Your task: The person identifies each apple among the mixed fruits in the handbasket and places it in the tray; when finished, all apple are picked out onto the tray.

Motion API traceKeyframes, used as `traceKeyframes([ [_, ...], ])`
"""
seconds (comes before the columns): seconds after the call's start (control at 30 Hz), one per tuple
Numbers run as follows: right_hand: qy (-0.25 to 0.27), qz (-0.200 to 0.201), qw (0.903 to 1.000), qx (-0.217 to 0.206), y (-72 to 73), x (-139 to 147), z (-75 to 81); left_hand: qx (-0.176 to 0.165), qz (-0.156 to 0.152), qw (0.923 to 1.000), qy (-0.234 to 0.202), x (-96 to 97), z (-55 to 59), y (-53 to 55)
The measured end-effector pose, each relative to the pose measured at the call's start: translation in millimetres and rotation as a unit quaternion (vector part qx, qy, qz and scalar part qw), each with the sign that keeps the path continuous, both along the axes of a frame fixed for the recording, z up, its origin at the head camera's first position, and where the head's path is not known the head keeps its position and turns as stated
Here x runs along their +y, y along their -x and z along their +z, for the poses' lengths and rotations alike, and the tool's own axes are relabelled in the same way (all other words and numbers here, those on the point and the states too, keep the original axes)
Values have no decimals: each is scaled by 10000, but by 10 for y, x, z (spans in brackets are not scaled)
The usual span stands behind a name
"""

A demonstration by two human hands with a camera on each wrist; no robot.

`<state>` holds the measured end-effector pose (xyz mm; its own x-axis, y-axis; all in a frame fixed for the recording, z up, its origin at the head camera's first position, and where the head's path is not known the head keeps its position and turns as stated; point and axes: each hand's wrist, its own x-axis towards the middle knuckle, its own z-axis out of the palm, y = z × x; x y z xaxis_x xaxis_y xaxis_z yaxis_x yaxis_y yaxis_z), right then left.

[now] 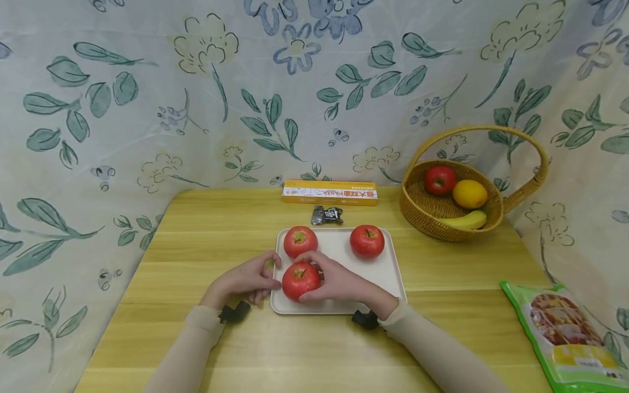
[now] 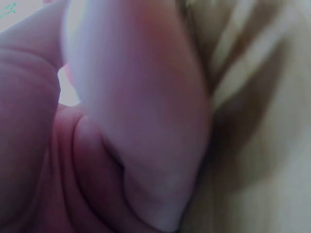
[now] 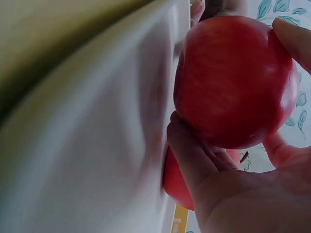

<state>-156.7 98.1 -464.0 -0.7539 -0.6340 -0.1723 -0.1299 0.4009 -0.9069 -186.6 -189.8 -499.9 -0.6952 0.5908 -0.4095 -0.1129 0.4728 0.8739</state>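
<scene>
My right hand (image 1: 340,277) grips a red apple (image 1: 297,285) at the front left of a white tray (image 1: 363,278). In the right wrist view, its thumb and fingers spread around the held apple (image 3: 233,82). Beside the tray's left edge is my left hand (image 1: 248,278), its fingers loosely bent with nothing held, the fingertips close to that apple. A second apple (image 1: 300,242) sits behind the held one, and a third apple (image 1: 367,241) is at the tray's back right. The left wrist view is filled by blurred fingers (image 2: 141,107) of the left hand.
Behind the tray lie a small dark packet (image 1: 326,215) and a yellow pasta box (image 1: 329,192). A wicker basket (image 1: 427,221) at the back right holds an apple, a lemon and a banana. A green food bag (image 1: 570,338) lies at the front right.
</scene>
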Motion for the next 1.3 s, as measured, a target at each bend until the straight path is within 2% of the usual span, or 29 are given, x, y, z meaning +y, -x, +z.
traceKeyframes([
  [0.37,-261,198,9994,67,-19,-12,-38,29,-52,10000,10,-4,1,10],
  [0.57,-573,452,9969,297,-24,9,-43,55,-68,10000,-39,-5,20,3],
  [0.9,-585,603,9957,402,-32,31,-43,60,-78,9999,-47,11,21,-7],
  [1.1,-747,683,9941,394,-11,89,6,107,-68,9999,-28,8,0,-4],
  [1.3,-527,570,9969,94,53,220,148,136,-63,9999,-4,5,1,-12],
])
